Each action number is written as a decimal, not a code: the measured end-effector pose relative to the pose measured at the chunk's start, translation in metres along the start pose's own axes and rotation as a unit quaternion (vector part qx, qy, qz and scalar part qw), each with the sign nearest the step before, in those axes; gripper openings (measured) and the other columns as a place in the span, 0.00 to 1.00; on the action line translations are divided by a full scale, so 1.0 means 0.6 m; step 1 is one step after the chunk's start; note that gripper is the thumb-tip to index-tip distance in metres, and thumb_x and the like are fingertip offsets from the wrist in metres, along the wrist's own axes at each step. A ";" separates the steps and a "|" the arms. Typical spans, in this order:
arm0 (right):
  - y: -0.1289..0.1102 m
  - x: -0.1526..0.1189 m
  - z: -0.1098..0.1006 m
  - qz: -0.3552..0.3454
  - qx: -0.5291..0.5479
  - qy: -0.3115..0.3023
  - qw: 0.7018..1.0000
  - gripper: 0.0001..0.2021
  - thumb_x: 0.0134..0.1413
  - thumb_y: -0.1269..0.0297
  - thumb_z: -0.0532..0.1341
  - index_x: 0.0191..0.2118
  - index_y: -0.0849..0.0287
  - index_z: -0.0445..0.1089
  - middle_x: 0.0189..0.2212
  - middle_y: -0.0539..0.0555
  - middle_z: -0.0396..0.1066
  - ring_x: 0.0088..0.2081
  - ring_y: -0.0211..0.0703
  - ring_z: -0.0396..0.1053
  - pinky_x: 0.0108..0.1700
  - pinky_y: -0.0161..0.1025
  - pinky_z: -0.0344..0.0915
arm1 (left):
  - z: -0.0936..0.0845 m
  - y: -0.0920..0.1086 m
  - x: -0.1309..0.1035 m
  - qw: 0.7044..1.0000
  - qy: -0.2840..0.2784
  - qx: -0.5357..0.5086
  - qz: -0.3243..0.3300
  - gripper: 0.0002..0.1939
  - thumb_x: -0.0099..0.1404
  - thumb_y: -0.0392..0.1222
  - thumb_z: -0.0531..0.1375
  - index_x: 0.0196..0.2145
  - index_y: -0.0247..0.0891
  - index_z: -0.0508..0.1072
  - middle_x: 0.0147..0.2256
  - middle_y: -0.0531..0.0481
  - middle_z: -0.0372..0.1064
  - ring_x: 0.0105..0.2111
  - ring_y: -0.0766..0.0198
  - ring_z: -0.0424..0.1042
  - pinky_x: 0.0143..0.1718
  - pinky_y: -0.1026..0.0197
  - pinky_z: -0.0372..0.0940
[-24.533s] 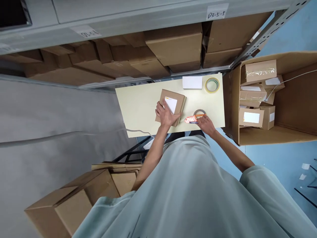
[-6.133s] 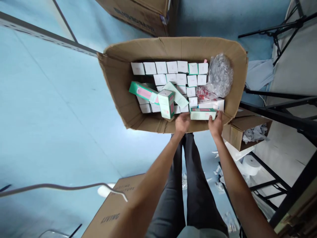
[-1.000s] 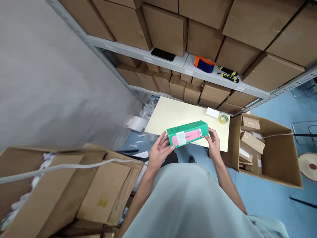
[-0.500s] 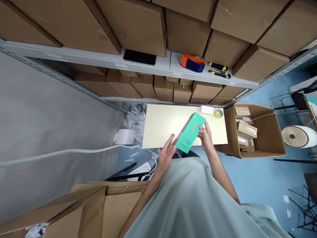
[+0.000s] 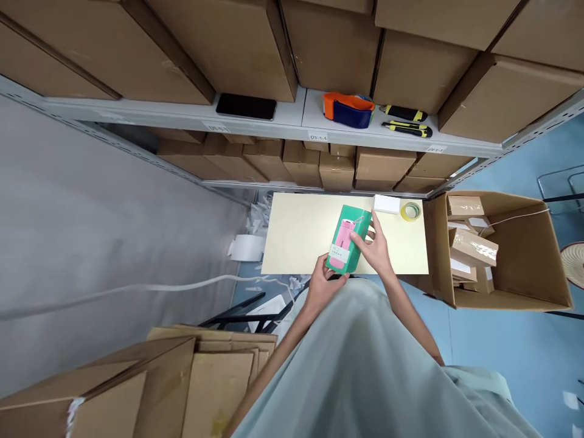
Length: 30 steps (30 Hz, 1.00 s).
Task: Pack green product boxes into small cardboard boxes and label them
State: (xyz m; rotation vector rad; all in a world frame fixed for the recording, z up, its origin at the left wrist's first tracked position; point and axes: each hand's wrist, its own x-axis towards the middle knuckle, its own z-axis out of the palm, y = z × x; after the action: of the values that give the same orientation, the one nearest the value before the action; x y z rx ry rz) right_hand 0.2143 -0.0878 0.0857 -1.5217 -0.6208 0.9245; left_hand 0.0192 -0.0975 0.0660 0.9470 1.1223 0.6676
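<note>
Both my hands hold a green box (image 5: 360,226) with a picture of a pink bottle on its face, tilted above the front part of the cream table (image 5: 292,234). My left hand (image 5: 325,281) grips its lower end, fingers partly hidden behind it. At the upper right side, my right hand (image 5: 373,246) has its thumb on the printed face and its fingers along the edge. A white box (image 5: 386,204) and a roll of yellow tape (image 5: 410,211) lie at the table's back right.
A large open carton (image 5: 524,243) with small parcels stands right of the table. Shelves of brown boxes rise behind, bearing a black phone (image 5: 246,106), an orange and blue strap (image 5: 349,111) and yellow-black cutters (image 5: 406,121). Folded cardboard (image 5: 219,389) stands at lower left.
The green box has been turned, so the face with the pink bottle now shows instead of the face with text. My hands have shifted their grip, and the view has moved slightly.
</note>
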 end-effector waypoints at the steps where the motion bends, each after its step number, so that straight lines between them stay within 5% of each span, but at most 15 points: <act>1: 0.001 0.003 -0.002 -0.001 -0.002 -0.003 1.000 0.54 0.52 0.41 0.79 0.81 0.46 0.61 0.70 0.62 0.71 0.52 0.50 0.80 0.45 0.42 0.83 | 0.006 -0.002 0.001 1.000 0.010 0.016 0.017 0.40 0.50 0.50 0.81 0.56 0.43 0.71 0.54 0.43 0.79 0.53 0.51 0.83 0.61 0.45 0.77; 4: 0.003 0.014 -0.012 -0.005 0.024 -0.007 1.000 0.51 0.55 0.44 0.78 0.81 0.47 0.62 0.67 0.61 0.74 0.51 0.49 0.81 0.46 0.42 0.83 | 0.008 0.004 0.008 1.000 -0.003 0.002 0.020 0.40 0.50 0.52 0.82 0.56 0.43 0.72 0.57 0.41 0.79 0.57 0.49 0.81 0.60 0.46 0.77; 10: 0.005 0.033 -0.038 -0.013 0.063 -0.037 0.997 0.48 0.54 0.43 0.78 0.78 0.48 0.66 0.64 0.61 0.77 0.53 0.50 0.81 0.54 0.47 0.82 | -0.019 0.027 0.037 0.985 -0.111 -0.079 -0.104 0.37 0.53 0.57 0.83 0.55 0.40 0.81 0.51 0.37 0.85 0.52 0.46 0.85 0.59 0.43 0.77; 14: 0.001 0.036 -0.039 -0.017 0.039 -0.027 0.999 0.46 0.55 0.40 0.77 0.75 0.50 0.70 0.66 0.63 0.76 0.60 0.54 0.80 0.58 0.50 0.82 | -0.008 0.024 0.049 0.996 -0.044 -0.052 -0.058 0.40 0.45 0.55 0.85 0.53 0.38 0.81 0.51 0.37 0.84 0.53 0.45 0.85 0.60 0.43 0.77; 21: -0.010 0.044 -0.022 -0.018 -0.010 0.044 0.999 0.49 0.50 0.42 0.79 0.75 0.50 0.70 0.65 0.64 0.76 0.52 0.53 0.81 0.44 0.45 0.84 | 0.044 0.032 0.039 0.989 0.088 0.093 0.078 0.41 0.47 0.50 0.83 0.54 0.42 0.73 0.54 0.40 0.78 0.57 0.47 0.81 0.53 0.47 0.80; 23: -0.014 0.049 -0.026 -0.024 0.016 0.047 0.998 0.46 0.52 0.43 0.78 0.74 0.50 0.71 0.64 0.63 0.78 0.51 0.52 0.81 0.44 0.44 0.84 | 0.042 0.043 0.037 0.992 0.056 0.079 0.080 0.37 0.49 0.53 0.83 0.52 0.42 0.73 0.55 0.40 0.78 0.60 0.46 0.80 0.53 0.48 0.80; 26: -0.021 0.055 -0.041 -0.022 0.055 0.010 0.998 0.44 0.54 0.42 0.76 0.74 0.50 0.71 0.61 0.63 0.81 0.50 0.53 0.82 0.45 0.45 0.83 | 0.024 0.056 0.043 0.999 -0.042 -0.019 -0.004 0.31 0.55 0.59 0.80 0.47 0.41 0.75 0.51 0.40 0.82 0.55 0.46 0.83 0.55 0.44 0.80; 30: -0.032 0.056 -0.058 -0.021 0.069 -0.050 0.996 0.41 0.56 0.40 0.75 0.72 0.49 0.73 0.62 0.61 0.81 0.52 0.55 0.83 0.49 0.49 0.84 | 0.003 0.060 0.051 0.986 -0.101 -0.100 -0.089 0.36 0.49 0.57 0.84 0.51 0.40 0.80 0.49 0.38 0.85 0.51 0.44 0.86 0.59 0.38 0.78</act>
State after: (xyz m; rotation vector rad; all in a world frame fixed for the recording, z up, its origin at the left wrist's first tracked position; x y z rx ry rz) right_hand 0.2637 -0.0765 0.0972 -1.3420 -0.6447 0.9949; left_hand 0.0308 -0.0556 0.0844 0.7153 0.9285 0.5155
